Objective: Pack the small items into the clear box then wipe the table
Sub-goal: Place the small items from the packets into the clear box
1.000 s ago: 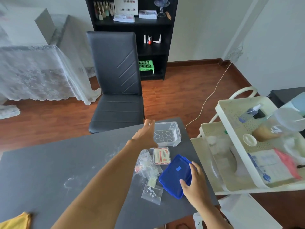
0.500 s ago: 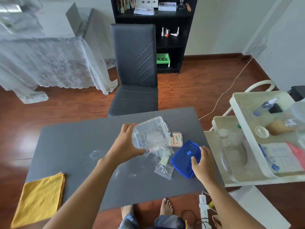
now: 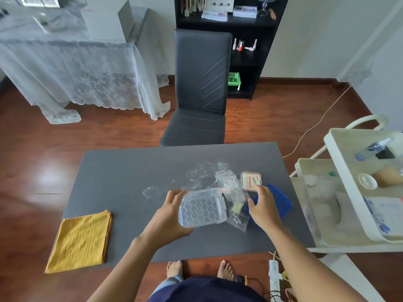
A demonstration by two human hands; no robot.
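A clear plastic box with a honeycomb-patterned bottom sits low over the grey table, and my left hand grips its left end. To its right lie several small clear bags of tiny items and a small red-and-white tin. The blue lid lies flat at the right. My right hand is over the lid with its fingers apart, next to the bags. A folded yellow cloth lies on the table's near left corner. White smears mark the tabletop behind the box.
A black chair stands at the table's far side. A cream tiered cart with bottles and papers stands close to the right edge. A power strip and my bare feet are on the wooden floor below the near edge.
My left hand took the clear box from the far right of the table and brought it nearer, left of the bags. My right hand shifted from the lid's edge to above it.
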